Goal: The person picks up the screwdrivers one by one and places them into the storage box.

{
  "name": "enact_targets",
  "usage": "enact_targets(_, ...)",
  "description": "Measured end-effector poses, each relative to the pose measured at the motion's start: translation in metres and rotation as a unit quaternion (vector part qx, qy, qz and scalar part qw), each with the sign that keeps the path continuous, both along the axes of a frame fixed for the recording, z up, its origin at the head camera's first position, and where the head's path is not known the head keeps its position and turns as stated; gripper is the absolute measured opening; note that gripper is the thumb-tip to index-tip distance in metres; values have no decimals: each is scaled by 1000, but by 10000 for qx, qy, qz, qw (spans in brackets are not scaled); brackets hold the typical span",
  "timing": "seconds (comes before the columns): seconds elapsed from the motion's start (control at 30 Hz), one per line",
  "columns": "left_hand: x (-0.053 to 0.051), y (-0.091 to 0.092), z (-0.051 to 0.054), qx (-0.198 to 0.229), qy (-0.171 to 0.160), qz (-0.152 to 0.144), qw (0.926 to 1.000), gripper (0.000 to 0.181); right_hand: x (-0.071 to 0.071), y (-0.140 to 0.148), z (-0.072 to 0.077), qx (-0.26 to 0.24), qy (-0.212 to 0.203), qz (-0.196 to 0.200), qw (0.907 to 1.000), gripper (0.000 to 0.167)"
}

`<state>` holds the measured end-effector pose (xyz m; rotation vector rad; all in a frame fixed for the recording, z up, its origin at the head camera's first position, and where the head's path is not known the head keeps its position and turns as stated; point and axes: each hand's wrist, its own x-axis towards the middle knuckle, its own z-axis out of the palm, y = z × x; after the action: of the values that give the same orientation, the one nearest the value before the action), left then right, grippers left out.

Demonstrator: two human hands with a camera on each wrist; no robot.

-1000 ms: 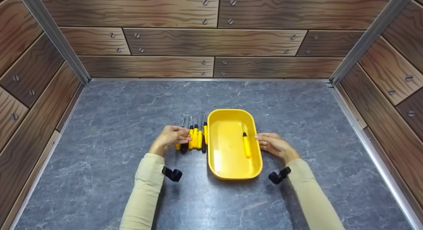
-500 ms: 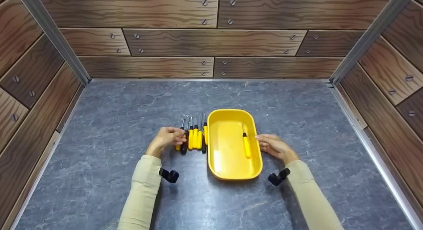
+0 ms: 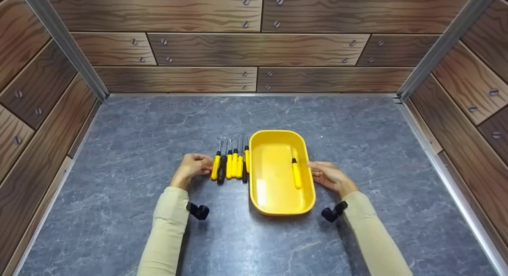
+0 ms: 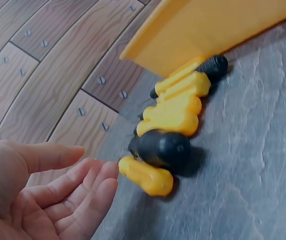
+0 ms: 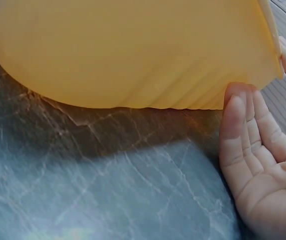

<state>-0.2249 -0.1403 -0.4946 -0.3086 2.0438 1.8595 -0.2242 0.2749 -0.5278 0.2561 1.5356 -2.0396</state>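
Observation:
On the left, my left hand (image 3: 193, 165) hovers at the near end of a row of screwdrivers, fingertips close to the outermost yellow screwdriver (image 3: 216, 165). Its fingers are loosely bent with nothing between them; whether they touch the handle I cannot tell. Beside that one lies a thick black screwdriver (image 4: 160, 148), then several more yellow and black ones up to the yellow tray (image 3: 278, 209). A single yellow-handled screwdriver (image 3: 296, 175) lies inside the tray. My right hand (image 3: 328, 174) holds the tray's right side, thumb at the rim and fingers (image 5: 233, 117) against the outer wall.
The grey marbled table (image 3: 254, 248) carries the tray and tools near its middle. Wood-patterned walls (image 3: 258, 50) enclose the back and both sides, with metal strips (image 3: 456, 204) along the corners and edges. A black camera mount (image 3: 198, 211) sits on each wrist.
My left hand has moved leftward along the handles, from the middle yellow ones to beyond the row's left end, uncovering the leftmost screwdrivers. The right hand and tray have stayed put.

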Motion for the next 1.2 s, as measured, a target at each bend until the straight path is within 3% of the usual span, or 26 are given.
enact_targets(0.13,1,-2,-2,-299,-1,233,9993,29,0,0,0,-85,-72,36,9999,14)
enact_targets(0.27,-2,-4,-15,-503,229,208,9983,21,0,1,1,-120,-140,72,9998,14)
enact_targets(0.37,-24,-17,-61,-302,427,6,9986,14,1,2,1,-142,-109,62,9998,17)
enact_targets(0.5,-58,-32,-128,-330,262,38,9991,15,2,3,1,-263,-54,52,9996,19)
enact_targets(0.6,-65,-33,-142,-340,111,144,9993,11,2,3,0,-382,-57,42,9992,20)
enact_targets(0.63,-64,-32,-140,-342,116,161,9992,8,2,3,0,-417,-54,45,9991,20)
enact_targets(0.7,-57,-27,-124,-360,115,159,9992,5,2,3,0,-442,-29,66,9990,19)
enact_targets(0.87,-20,-5,-44,-899,37,236,9957,19,1,1,2,40,19,85,10000,15)
enact_targets(0.93,-9,1,-24,-1079,-23,240,9939,22,0,-1,5,542,-12,171,9984,24)
enact_targets(1.03,-1,5,-10,-1203,-47,178,9926,22,-1,-4,12,1429,-129,469,9885,49)
enact_targets(1.1,-1,6,-9,-1263,-78,124,9919,25,-1,-6,18,1848,-219,709,9800,60)
enact_targets(1.2,-1,7,-10,-1271,-33,63,9919,25,-1,-11,27,2182,-430,791,9717,58)
